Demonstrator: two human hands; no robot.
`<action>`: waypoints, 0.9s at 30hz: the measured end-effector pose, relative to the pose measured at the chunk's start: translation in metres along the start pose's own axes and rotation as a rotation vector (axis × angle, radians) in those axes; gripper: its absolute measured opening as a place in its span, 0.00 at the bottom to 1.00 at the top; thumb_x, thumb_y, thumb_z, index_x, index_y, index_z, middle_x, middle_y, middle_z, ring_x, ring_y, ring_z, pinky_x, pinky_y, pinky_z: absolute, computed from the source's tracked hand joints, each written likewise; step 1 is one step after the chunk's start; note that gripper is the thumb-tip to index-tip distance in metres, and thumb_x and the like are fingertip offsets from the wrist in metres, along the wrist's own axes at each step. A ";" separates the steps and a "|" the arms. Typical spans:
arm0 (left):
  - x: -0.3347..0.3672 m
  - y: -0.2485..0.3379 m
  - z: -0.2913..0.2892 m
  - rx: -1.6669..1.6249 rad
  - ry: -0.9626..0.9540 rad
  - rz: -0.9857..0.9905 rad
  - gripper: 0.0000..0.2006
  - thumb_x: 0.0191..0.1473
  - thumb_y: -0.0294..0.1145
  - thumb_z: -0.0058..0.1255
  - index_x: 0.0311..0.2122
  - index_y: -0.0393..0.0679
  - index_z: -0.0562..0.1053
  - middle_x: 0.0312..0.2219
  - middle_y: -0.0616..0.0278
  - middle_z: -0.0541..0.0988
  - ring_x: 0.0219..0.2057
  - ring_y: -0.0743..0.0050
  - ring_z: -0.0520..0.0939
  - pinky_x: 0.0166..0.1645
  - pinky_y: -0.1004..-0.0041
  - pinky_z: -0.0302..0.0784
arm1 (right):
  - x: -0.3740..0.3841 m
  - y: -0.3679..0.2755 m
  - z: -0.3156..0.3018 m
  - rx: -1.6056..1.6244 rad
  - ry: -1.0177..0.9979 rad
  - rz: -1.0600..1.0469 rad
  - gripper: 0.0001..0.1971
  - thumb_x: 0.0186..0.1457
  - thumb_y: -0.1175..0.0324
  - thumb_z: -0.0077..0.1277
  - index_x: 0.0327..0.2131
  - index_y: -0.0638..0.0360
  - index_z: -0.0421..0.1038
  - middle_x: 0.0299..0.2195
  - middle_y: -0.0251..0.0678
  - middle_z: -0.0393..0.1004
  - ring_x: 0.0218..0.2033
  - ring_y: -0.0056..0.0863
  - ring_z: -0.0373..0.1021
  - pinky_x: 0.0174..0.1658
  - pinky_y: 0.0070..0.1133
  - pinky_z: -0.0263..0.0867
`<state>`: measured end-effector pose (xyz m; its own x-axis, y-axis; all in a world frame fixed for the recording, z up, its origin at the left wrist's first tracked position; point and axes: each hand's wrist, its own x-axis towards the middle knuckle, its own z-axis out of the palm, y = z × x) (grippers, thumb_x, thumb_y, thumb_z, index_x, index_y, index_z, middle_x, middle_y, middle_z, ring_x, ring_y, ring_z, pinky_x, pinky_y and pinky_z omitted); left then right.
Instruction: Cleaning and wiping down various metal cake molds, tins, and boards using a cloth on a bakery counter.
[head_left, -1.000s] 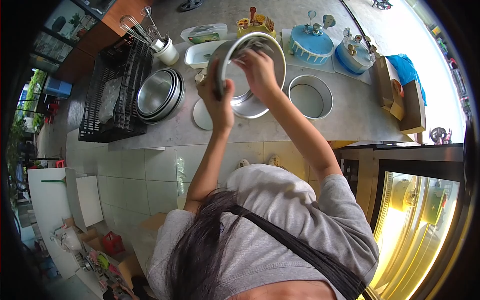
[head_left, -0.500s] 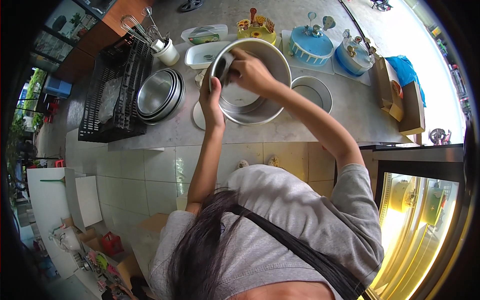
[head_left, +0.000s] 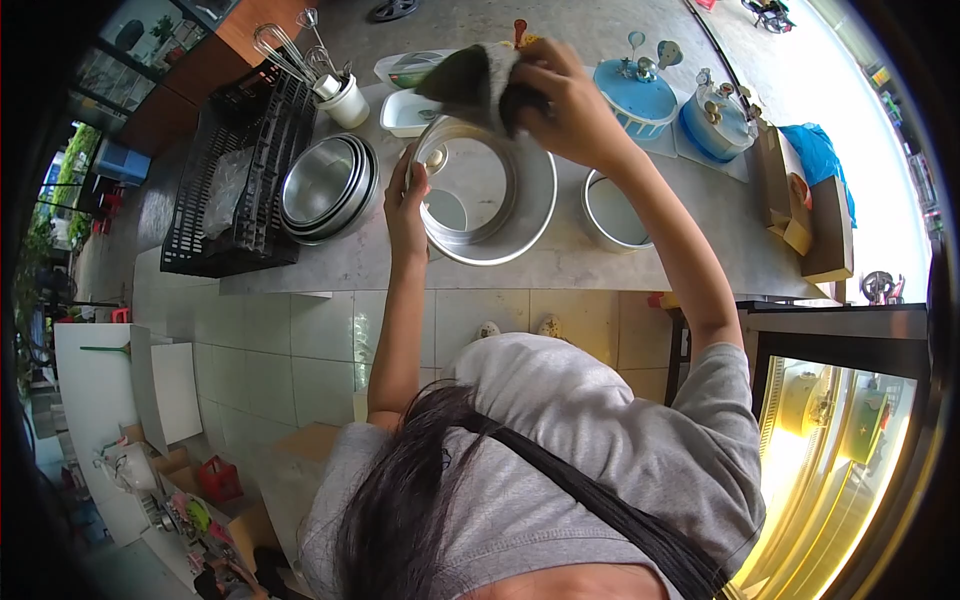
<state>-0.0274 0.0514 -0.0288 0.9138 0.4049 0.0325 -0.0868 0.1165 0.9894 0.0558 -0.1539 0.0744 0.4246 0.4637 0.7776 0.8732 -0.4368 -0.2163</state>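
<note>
My left hand grips the left side of a large round metal cake tin, tilted above the table. Its bottom is open: a pale round disc and a small whitish object show through it. My right hand is raised over the tin's far rim, closed on a dark grey cloth. The cloth hangs out to the left of the fingers, clear of the tin's inside. To the right, a second round tin stands on the metal table.
Nested metal bowls, a black crate and a white pot of whisks stand left. A white tray lies behind the tin. Blue decorated cakes and an opened cardboard box stand right, above a lit display case.
My right hand has come up out of the tin with the cloth, moving away and to the right. The tin has shifted slightly left and down in view, still in my left hand.
</note>
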 end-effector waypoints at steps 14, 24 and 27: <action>-0.008 0.027 -0.004 0.235 -0.310 0.181 0.22 0.51 0.44 0.47 0.49 0.42 0.67 0.37 0.64 0.69 0.35 0.81 0.68 0.39 0.81 0.63 | -0.007 -0.011 0.017 0.436 -0.270 0.146 0.16 0.42 0.79 0.51 0.39 0.58 0.71 0.38 0.36 0.72 0.36 0.29 0.71 0.41 0.21 0.67; -0.003 0.017 -0.013 0.060 -0.250 0.176 0.18 0.48 0.36 0.51 0.43 0.37 0.67 0.32 0.65 0.69 0.34 0.80 0.67 0.42 0.78 0.60 | -0.009 -0.035 0.024 0.070 -0.051 -0.243 0.16 0.48 0.70 0.49 0.44 0.51 0.69 0.40 0.38 0.72 0.40 0.33 0.70 0.40 0.23 0.66; -0.008 0.026 -0.011 0.161 -0.291 0.216 0.17 0.47 0.36 0.52 0.39 0.37 0.68 0.31 0.66 0.69 0.34 0.78 0.67 0.41 0.77 0.61 | -0.014 -0.011 0.030 0.519 -0.204 0.071 0.18 0.44 0.73 0.49 0.43 0.51 0.70 0.36 0.42 0.73 0.35 0.38 0.71 0.37 0.25 0.67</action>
<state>-0.0416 0.0607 -0.0052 0.9574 0.1283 0.2586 -0.2475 -0.0964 0.9641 0.0473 -0.1324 0.0480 0.4797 0.6094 0.6313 0.8220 -0.0603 -0.5664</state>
